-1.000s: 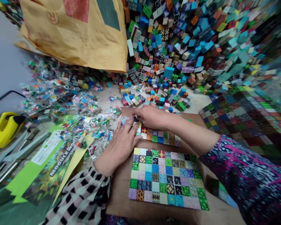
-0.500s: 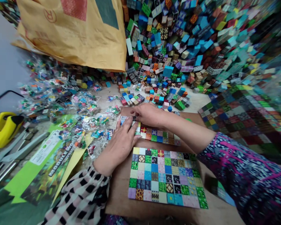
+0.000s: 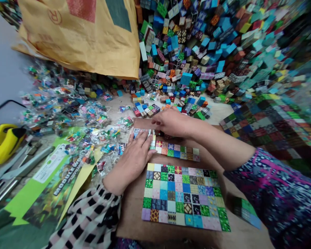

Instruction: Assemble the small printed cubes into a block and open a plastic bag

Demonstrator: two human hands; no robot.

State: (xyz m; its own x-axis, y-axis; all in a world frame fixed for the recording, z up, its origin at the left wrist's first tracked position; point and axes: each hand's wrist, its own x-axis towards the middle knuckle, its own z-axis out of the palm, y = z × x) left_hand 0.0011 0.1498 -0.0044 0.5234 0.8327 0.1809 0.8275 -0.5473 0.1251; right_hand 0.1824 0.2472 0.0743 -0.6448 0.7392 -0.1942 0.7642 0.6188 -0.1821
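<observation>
My left hand [image 3: 134, 157] lies flat, fingers stretched out, over the left end of a short set of rows of cube blocks [image 3: 176, 151]. Light and dark block faces show just past its fingertips. My right hand [image 3: 175, 121] is at the far side of these rows, its fingers bent and closed; whatever they hold is hidden. Dark reddish blocks [image 3: 158, 132] show beneath it. Nearer to me, a full rectangle of patterned blocks [image 3: 182, 197] lies flat on the brown board [image 3: 129, 218].
A big heap of loose blocks [image 3: 186, 45] rises at the back, beside a yellow-brown sack [image 3: 93, 45]. Small bagged pieces [image 3: 90, 114] spread across the left. Left of the board lie a yellow-black tool [image 3: 5, 143] and green printed cards [image 3: 49, 180]. More joined blocks [image 3: 264, 128] stand at right.
My right hand has moved to the right, away from the left fingertips, uncovering more of the short rows. My left hand stays in place.
</observation>
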